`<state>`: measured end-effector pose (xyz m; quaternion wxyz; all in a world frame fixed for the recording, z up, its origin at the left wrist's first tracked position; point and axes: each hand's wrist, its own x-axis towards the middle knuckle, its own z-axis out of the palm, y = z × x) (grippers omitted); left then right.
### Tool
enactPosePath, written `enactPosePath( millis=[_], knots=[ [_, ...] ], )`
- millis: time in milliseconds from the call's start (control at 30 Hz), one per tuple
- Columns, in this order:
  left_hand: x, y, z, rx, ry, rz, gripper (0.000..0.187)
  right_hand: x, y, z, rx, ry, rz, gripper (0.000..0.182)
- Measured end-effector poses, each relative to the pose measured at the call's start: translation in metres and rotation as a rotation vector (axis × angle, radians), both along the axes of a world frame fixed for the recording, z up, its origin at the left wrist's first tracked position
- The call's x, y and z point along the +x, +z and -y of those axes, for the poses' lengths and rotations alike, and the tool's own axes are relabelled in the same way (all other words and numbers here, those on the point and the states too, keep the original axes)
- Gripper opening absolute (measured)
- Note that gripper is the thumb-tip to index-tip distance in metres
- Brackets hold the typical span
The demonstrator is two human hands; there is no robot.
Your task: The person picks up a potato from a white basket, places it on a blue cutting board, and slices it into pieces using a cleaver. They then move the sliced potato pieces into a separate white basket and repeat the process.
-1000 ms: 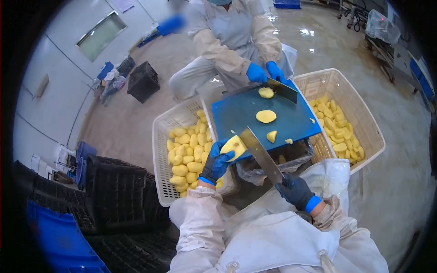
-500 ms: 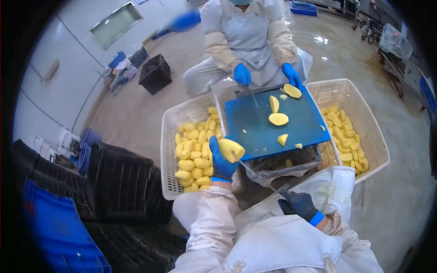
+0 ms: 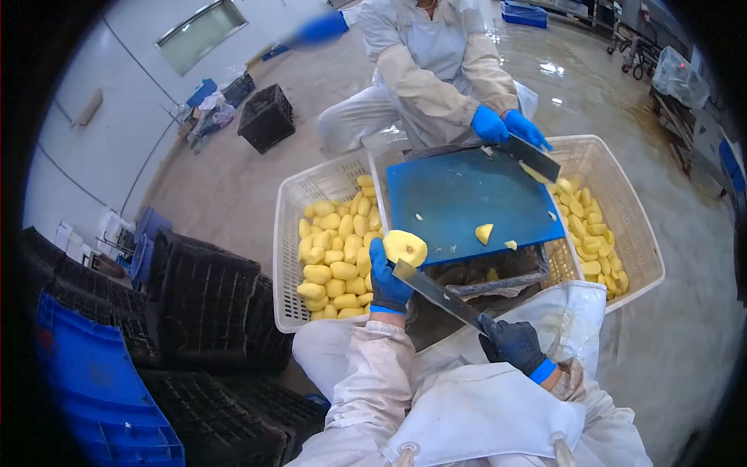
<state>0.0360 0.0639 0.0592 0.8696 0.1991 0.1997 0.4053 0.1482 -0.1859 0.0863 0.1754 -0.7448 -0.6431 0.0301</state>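
Observation:
My left hand, in a blue glove, grips a peeled potato above the near left corner of the blue cutting board. The potato's pale cut face and a dark hollow at its lower edge show. In my right hand, dark-gloved and low over the white apron, is the handle of a knife. Its broad blade slants up to the left, and the tip overlaps the bottom of the potato. A small potato piece lies on the board, with a few scraps near it.
A white basket of whole peeled potatoes stands left, another basket of cut ones right. Beneath the board is a lined dark bin. Opposite, a person's gloved hands hold a knife at the right basket. Black crates stand left.
The potato in my left hand has turned and its cut face shows more. My knife blade now appears broad side on. The other person's hands moved right, and larger potato pieces left the board.

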Motion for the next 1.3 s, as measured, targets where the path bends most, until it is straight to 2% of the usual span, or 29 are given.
enactPosePath(
  millis=[133, 200, 233, 300, 433, 500, 733, 800, 833, 900, 933, 1000, 1100, 1133, 1200, 1233, 1267, 1300],
  knots=[
    [0.008, -0.002, 0.002, -0.035, 0.053, -0.062, 0.059, -0.007, 0.009, 0.0, -0.049, 0.019, -0.008, 0.04],
    [0.016, 0.02, 0.014, -0.123, 0.21, -0.016, 0.062, -0.009, 0.008, 0.0, -0.063, 0.027, -0.018, 0.041],
    [0.013, 0.014, 0.012, -0.125, 0.211, -0.016, 0.062, -0.009, 0.008, -0.001, -0.05, 0.011, -0.002, 0.041],
    [0.006, 0.002, 0.008, -0.143, 0.067, 0.076, 0.06, -0.01, 0.008, -0.001, -0.039, -0.007, 0.012, 0.04],
    [0.011, -0.001, 0.009, -0.165, 0.096, 0.076, 0.057, -0.006, 0.013, -0.005, -0.104, -0.036, -0.016, 0.039],
    [0.011, 0.008, 0.013, -0.072, 0.091, 0.078, 0.053, -0.006, 0.016, -0.003, -0.122, -0.018, -0.065, 0.039],
    [0.016, 0.008, 0.004, -0.071, 0.072, 0.166, 0.045, -0.005, 0.017, 0.0, -0.11, -0.002, -0.061, 0.038],
    [0.014, 0.002, 0.006, 0.124, 0.062, 0.194, 0.032, -0.009, 0.018, 0.0, -0.147, -0.011, -0.072, 0.038],
    [0.015, -0.002, 0.007, 0.124, 0.06, 0.194, 0.032, -0.013, 0.018, -0.003, -0.186, -0.035, -0.067, 0.038],
    [0.02, -0.003, 0.01, 0.416, 0.369, -0.309, 0.019, -0.015, 0.016, -0.007, -0.221, -0.061, -0.06, 0.037],
    [0.02, -0.009, 0.009, 0.415, 0.368, -0.311, 0.019, -0.017, 0.015, -0.008, -0.235, -0.06, -0.095, 0.037],
    [0.02, -0.02, 0.006, 0.494, 0.585, -0.407, 0.012, -0.017, 0.012, -0.008, -0.249, -0.063, -0.133, 0.036],
    [0.022, -0.021, 0.009, 0.558, 0.695, -0.444, 0.014, -0.015, 0.004, -0.01, -0.265, -0.036, -0.143, 0.038],
    [0.017, -0.031, 0.0, 0.561, 0.693, -0.444, 0.014, -0.013, -0.003, -0.009, -0.219, -0.027, -0.123, 0.039],
    [0.004, -0.053, -0.02, 0.405, 0.058, 0.118, 0.021, -0.01, -0.013, -0.009, -0.177, -0.02, -0.103, 0.04],
    [0.004, -0.058, -0.019, 0.366, 0.126, -0.049, 0.028, -0.009, -0.017, -0.008, -0.159, -0.024, -0.118, 0.041],
    [0.012, -0.043, -0.014, 0.331, 0.194, -0.211, 0.042, -0.007, -0.02, -0.01, -0.135, -0.029, -0.128, 0.042],
    [0.013, -0.04, -0.014, 0.334, 0.193, -0.21, 0.042, -0.006, -0.02, -0.011, -0.132, -0.031, -0.126, 0.042]
  ],
)
